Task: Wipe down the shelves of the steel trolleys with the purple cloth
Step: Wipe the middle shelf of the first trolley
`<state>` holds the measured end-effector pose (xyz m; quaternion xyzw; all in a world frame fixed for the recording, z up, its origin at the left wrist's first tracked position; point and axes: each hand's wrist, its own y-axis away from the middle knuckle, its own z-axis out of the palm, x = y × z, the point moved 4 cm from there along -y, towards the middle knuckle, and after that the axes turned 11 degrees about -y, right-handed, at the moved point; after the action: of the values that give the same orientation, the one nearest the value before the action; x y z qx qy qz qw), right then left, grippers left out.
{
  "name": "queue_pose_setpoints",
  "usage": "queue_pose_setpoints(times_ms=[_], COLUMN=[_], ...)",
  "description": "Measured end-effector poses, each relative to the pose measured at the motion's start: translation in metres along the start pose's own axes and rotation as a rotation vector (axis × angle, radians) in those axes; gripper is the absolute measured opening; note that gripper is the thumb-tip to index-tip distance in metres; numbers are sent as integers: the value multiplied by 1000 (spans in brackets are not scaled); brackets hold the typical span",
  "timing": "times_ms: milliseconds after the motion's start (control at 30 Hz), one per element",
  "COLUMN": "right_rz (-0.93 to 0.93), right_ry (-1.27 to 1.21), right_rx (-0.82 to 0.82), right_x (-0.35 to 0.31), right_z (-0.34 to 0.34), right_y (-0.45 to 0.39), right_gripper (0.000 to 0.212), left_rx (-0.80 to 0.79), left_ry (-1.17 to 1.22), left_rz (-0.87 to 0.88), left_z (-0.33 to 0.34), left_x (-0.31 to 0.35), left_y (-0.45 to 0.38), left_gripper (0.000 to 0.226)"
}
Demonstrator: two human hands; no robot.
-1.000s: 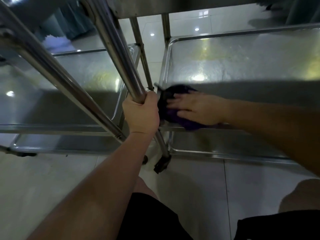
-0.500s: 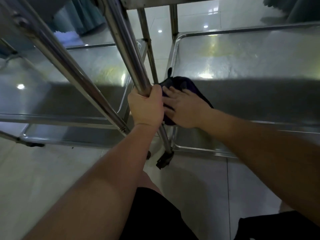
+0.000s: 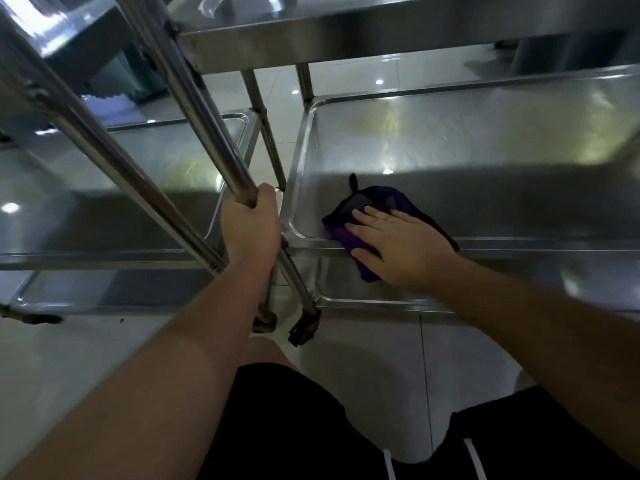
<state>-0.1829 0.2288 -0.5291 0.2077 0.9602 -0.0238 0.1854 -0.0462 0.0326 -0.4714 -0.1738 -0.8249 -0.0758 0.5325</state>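
Two steel trolleys stand side by side in front of me. My right hand [image 3: 398, 242] lies flat, fingers spread, pressing the purple cloth [image 3: 372, 206] onto the near left corner of the right trolley's middle shelf [image 3: 467, 161]. Part of the cloth hangs over the shelf's front rim. My left hand [image 3: 251, 223] is wrapped around the right trolley's front left upright post [image 3: 207, 123]. The left trolley's middle shelf [image 3: 138, 174] lies to the left of that post.
Lower shelves [image 3: 381, 289] sit beneath both middle shelves, and an upper shelf [image 3: 346, 32] runs overhead. Castor wheels [image 3: 304, 327] rest on the pale tiled floor [image 3: 86, 358]. My knees in black shorts [image 3: 284, 420] are close to the trolleys.
My right hand has slid the cloth to the right, away from the post, and now lies flatter on the shelf. My left hand keeps its grip on the post.
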Motion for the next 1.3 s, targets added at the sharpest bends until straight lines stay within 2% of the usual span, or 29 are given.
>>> queue_pose_setpoints(times_ms=[67, 167, 233, 333, 500, 633, 833, 1000, 1300], right_rz=[35, 83, 114, 160, 266, 352, 471, 562, 735], right_ry=[-7, -7, -9, 0, 13, 14, 23, 50, 59], right_rx=[15, 23, 32, 46, 91, 156, 236, 289, 340], right_x=[13, 33, 48, 71, 111, 145, 202, 243, 307], right_z=[-6, -15, -20, -26, -39, -52, -74, -85, -109], right_y=[14, 34, 48, 69, 111, 153, 213, 250, 307], right_gripper=[64, 63, 64, 68, 74, 77, 75, 62, 62], left_rx=[-3, 49, 82, -73, -275, -404, -495, -512, -694], left_ry=[-124, -389, -369, -396, -448, -536, -610, -727, -883], left_rz=[13, -84, -93, 125, 467, 583, 722, 850, 1148], left_z=[-3, -1, 8, 35, 88, 130, 183, 226, 303], left_x=[-5, -33, -45, -42, 4, 33, 57, 67, 90], left_y=[13, 49, 83, 124, 144, 155, 177, 204, 253], left_gripper=[29, 63, 61, 56, 55, 54, 48, 55, 73])
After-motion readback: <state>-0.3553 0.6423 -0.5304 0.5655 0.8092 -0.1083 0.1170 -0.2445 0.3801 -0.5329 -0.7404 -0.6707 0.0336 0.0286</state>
